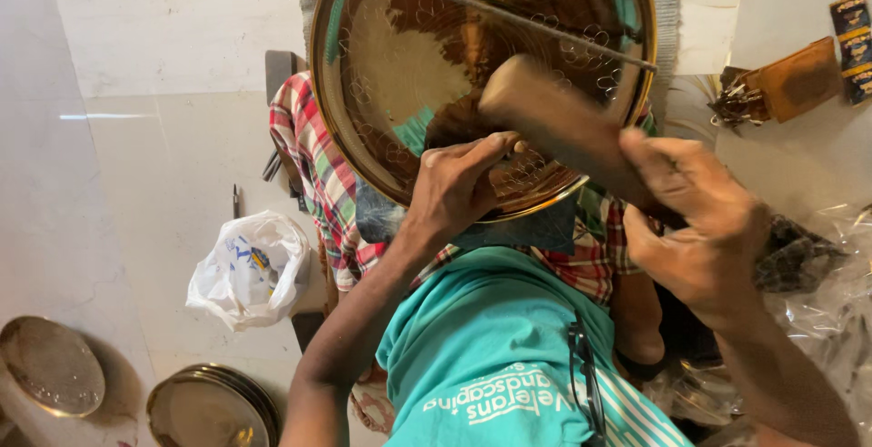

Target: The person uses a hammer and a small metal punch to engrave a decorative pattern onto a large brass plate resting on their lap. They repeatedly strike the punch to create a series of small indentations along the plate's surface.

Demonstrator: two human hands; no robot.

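While the left hand [459, 188] pinches something unclear on the brass plate [400, 56], the right hand [699, 224] grips a wooden mallet [559, 124]

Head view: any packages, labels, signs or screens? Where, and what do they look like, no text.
White plastic bag: on the floor left of the person, crumpled, white with blue and yellow print.
Small packets: top right edge, a strip of dark blue rectangles with gold print.
Clear plastic wrap: right side, crinkled, transparent.
Printed shirt: teal, white lettering at the bottom centre.
No signs or screens.
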